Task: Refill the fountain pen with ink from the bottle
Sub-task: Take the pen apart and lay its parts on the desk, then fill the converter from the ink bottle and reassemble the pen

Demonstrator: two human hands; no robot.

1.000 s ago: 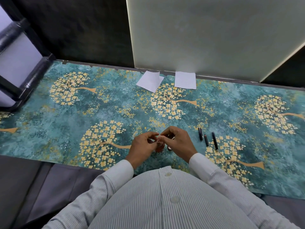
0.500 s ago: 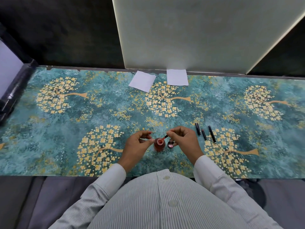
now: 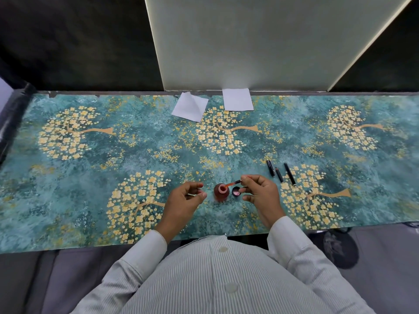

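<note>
Your right hand (image 3: 260, 196) pinches a thin reddish pen part (image 3: 232, 183) between thumb and forefinger, at its dark upper end. The part slants down to the left, and its lower tip sits in the mouth of the ink bottle (image 3: 221, 192). Your other right fingers curl loosely under the palm, holding nothing.

Your left hand (image 3: 183, 200) hovers just left of the bottle, not touching it. Its thumb and fingers are curved toward each other with a small gap between the tips, and nothing is in that gap.

The bottle stands upright near the front edge of the worktop (image 3: 68, 177), about midway along it, between your hands. It is open, and its rim and neck look pink; how much ink it holds cannot be told. Its cap (image 3: 236, 191) lies just right of it, open side up, pink inside.

Right of your right hand, three dark pen pieces (image 3: 280, 173) lie side by side, apart from each other. Two paper sheets (image 3: 237, 99) lie at the back edge.
</note>
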